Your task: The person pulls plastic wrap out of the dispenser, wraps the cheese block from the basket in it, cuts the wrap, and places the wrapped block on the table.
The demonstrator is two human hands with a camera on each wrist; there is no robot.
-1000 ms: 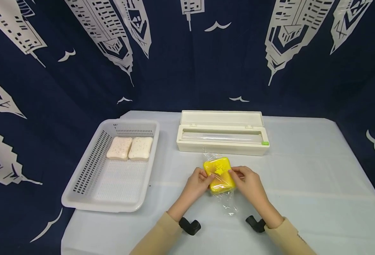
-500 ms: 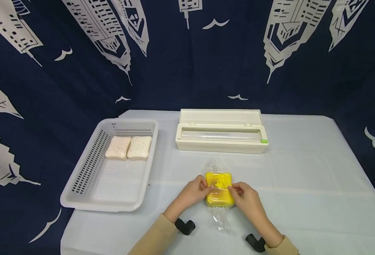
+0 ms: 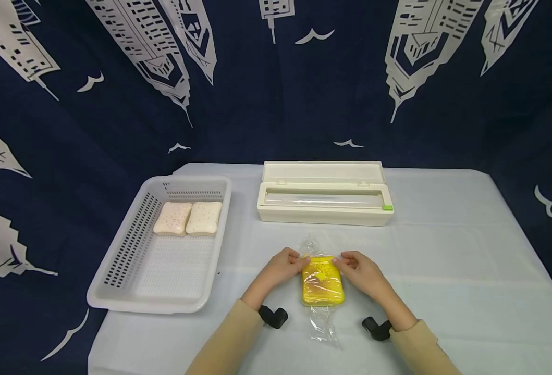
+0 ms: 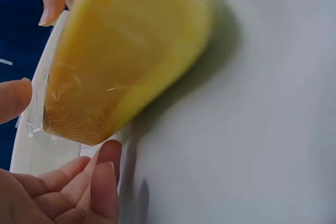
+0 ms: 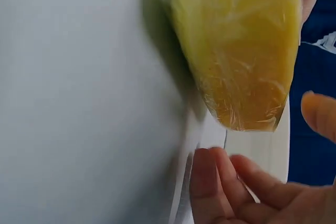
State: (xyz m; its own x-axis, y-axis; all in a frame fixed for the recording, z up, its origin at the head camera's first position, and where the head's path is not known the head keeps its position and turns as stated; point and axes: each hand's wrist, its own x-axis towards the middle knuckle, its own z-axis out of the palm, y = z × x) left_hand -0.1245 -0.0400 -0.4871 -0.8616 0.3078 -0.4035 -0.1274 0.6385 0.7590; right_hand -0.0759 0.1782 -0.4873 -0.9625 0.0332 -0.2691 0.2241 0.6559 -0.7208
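Observation:
A yellow rounded block (image 3: 322, 290) in clear film lies flat on the table, with loose film ends (image 3: 321, 325) at its near and far sides. At its far left corner is the left hand (image 3: 280, 269), whose fingertips touch or almost touch the film; in the left wrist view this hand (image 4: 58, 195) has thumb and fingers apart beside the block (image 4: 131, 45). By the far right corner is the right hand (image 3: 364, 274). The right wrist view shows that hand (image 5: 262, 195) with thumb and fingers spread, just off the wrapped block (image 5: 236, 56).
A white basket (image 3: 215, 260) on the left holds two pale, bread-shaped pieces (image 3: 172, 219). Behind the hands stands a cream film dispenser (image 3: 322, 215) with its lid up and a green tab at the right. A dark patterned cloth hangs behind the table.
The yellow block has come nearer to the person and straightened, and now lies flat. Both hands have loosened from its sides and moved to its far corners.

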